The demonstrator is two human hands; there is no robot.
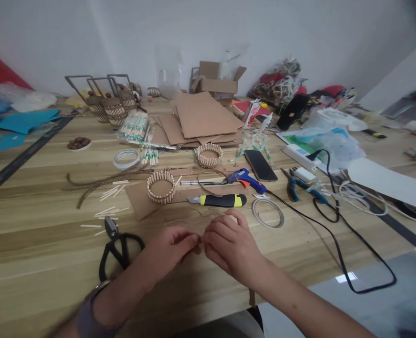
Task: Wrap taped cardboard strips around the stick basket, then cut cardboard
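My left hand (pixel 181 244) and my right hand (pixel 229 239) meet above the table's front part, fingertips pinched together. Whatever lies between them is hidden by the fingers. A brown strip end (pixel 252 298) shows below my right wrist; I cannot tell if it runs up to my fingers. Just beyond my hands lies a yellow and black utility knife (pixel 224 201) with its blade out. Two rings of short wooden sticks (pixel 161 188) stand behind it, near a thin brown hoop (pixel 213 182). Black-handled scissors (pixel 118 249) lie beside my left forearm.
A blue glue gun (pixel 246 180) trails a black cord over the right side. Nearby are a phone (pixel 260 165), tape roll (pixel 267 213) and pliers (pixel 294 185). Loose sticks (pixel 111 192) lie left. Cardboard sheets (pixel 208 117) and small lidded buckets (pixel 114 110) stand behind.
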